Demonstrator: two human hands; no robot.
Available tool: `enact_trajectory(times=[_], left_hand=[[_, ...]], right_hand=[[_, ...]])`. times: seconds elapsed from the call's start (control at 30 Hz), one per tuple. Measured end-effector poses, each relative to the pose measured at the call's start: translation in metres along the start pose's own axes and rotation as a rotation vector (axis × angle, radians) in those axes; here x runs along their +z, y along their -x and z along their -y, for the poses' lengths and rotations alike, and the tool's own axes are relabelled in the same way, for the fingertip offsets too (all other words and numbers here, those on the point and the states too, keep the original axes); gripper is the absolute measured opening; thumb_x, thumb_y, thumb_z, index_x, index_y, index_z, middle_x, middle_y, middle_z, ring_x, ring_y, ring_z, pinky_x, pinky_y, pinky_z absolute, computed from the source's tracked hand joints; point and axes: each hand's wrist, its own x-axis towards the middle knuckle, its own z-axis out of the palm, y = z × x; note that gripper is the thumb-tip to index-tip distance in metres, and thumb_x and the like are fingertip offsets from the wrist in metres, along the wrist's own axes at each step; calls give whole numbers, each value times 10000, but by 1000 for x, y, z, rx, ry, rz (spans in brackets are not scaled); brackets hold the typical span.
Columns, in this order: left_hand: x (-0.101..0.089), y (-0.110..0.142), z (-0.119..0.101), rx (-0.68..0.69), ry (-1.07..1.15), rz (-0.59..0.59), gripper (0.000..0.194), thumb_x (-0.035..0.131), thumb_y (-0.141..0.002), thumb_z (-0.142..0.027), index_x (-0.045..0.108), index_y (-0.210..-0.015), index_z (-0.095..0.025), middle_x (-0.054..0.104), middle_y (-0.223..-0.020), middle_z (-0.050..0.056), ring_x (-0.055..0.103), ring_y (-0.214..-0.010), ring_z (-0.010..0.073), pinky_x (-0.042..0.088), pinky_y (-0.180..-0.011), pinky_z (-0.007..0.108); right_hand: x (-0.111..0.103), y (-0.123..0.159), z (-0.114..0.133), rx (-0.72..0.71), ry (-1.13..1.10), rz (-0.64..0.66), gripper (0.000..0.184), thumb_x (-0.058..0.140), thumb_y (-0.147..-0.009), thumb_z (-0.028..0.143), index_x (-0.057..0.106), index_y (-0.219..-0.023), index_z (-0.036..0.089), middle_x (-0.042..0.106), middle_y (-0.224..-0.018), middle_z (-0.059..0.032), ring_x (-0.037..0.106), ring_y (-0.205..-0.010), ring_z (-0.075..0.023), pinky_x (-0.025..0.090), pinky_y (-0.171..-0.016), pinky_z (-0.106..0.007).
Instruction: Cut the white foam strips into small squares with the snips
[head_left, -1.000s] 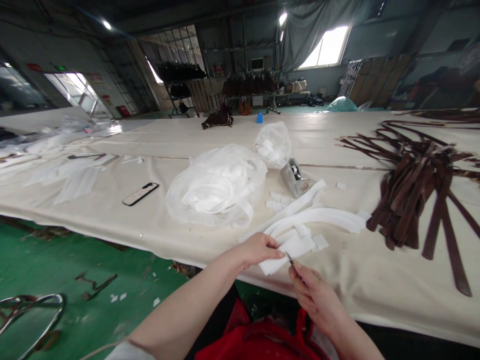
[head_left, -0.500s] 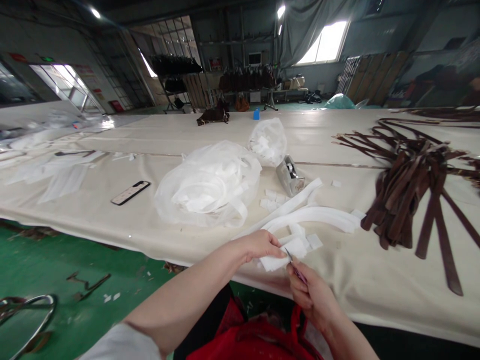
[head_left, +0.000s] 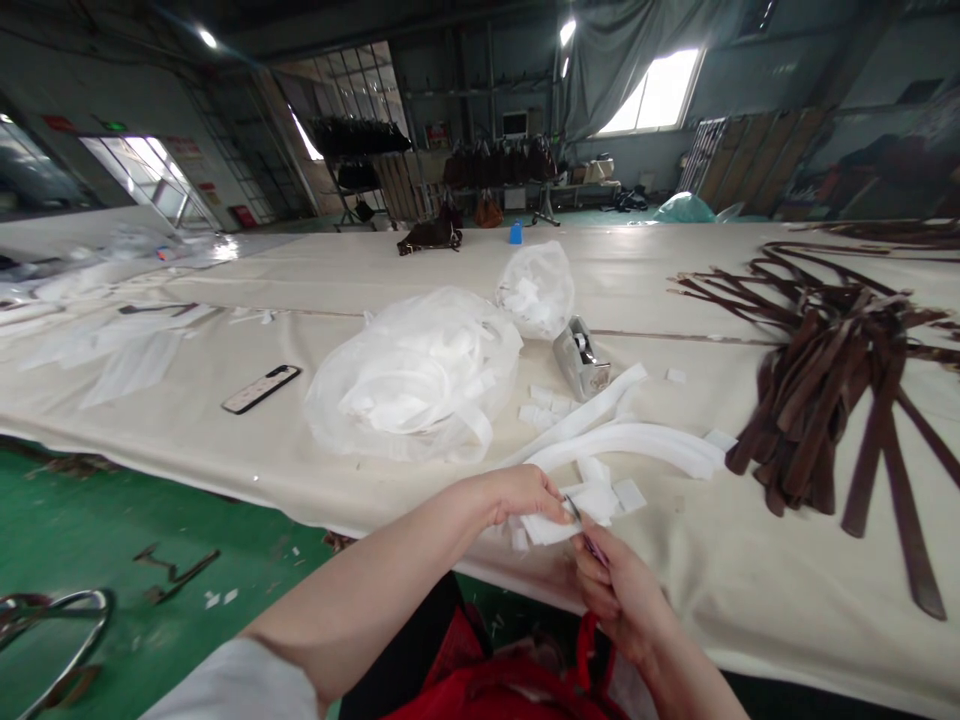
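My left hand [head_left: 525, 495] pinches a white strip [head_left: 546, 530] of soft sheet material at the table's front edge. Closed around a small pointed tool with a purple handle [head_left: 596, 547] is my right hand [head_left: 622, 590]; its metal tip [head_left: 573, 508] meets the white material beside my left fingertips. Whether it is snips or tweezers is too small to tell. Small white pieces [head_left: 628, 494] lie just beyond my hands. Behind them, long white strips [head_left: 637, 441] curve across the cloth.
A clear bag of white strips [head_left: 412, 380] and a smaller bag [head_left: 534, 290] stand ahead, with a tape dispenser [head_left: 583, 362] alongside. Brown straps [head_left: 810, 390] are heaped at right. A phone [head_left: 261, 389] lies left on the covered table [head_left: 285, 480]. Dark bags hang at the back.
The tool's tip has shifted slightly left and lies closer to my left fingertips. Both hands keep their hold, and the view has tilted a little.
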Motion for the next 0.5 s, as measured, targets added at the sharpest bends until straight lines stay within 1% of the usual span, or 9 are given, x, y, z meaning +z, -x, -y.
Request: enact_trajectory(times=[0.17, 0.27, 0.37, 0.43, 0.47, 0.5], left_hand=[[1, -4, 1, -14, -6, -15, 208, 792, -503, -256, 684, -631, -133, 613, -576, -10, 513, -519, 99, 392, -476, 205], [2, -5, 2, -11, -18, -27, 230, 798, -502, -277, 677, -636, -134, 610, -575, -9, 517, -520, 104, 391, -465, 206], [2, -2, 0, -20, -52, -63, 242, 804, -509, -297, 662, -626, -139, 591, -563, -14, 511, -515, 109, 389, -466, 214], [2, 4, -3, -14, -78, -89, 221, 793, -537, -300, 663, -624, -143, 587, -567, -16, 510, -524, 112, 388, -486, 220], [2, 7, -4, 1, -98, -99, 208, 784, -558, -304, 666, -627, -146, 583, -569, -18, 506, -528, 113, 385, -498, 223], [2, 12, -5, 23, -123, -102, 200, 773, -581, -313, 674, -639, -148, 582, -573, -19, 501, -534, 114, 381, -511, 227]], right_hand=[[3, -3, 4, 11, 29, -28, 500, 754, -614, 615, 487, -647, 193, 231, -409, 152, 99, -318, 1, 51, -321, -165], [4, -3, 4, 18, 36, -54, 502, 723, -654, 632, 466, -637, 202, 216, -407, 151, 93, -318, -5, 52, -317, -166], [2, -2, 2, 17, 56, -54, 496, 704, -678, 640, 463, -640, 208, 212, -415, 150, 90, -324, -12, 59, -313, -168], [-1, -2, 2, -52, 107, -66, 494, 696, -681, 653, 489, -651, 205, 226, -418, 146, 90, -330, -16, 60, -316, -176], [-2, -3, 3, -120, 151, -96, 491, 699, -680, 654, 511, -658, 201, 242, -416, 140, 106, -333, -21, 71, -320, -183], [-4, -3, 4, -209, 206, -136, 478, 708, -682, 643, 542, -674, 195, 285, -418, 125, 154, -339, -31, 110, -324, -191]])
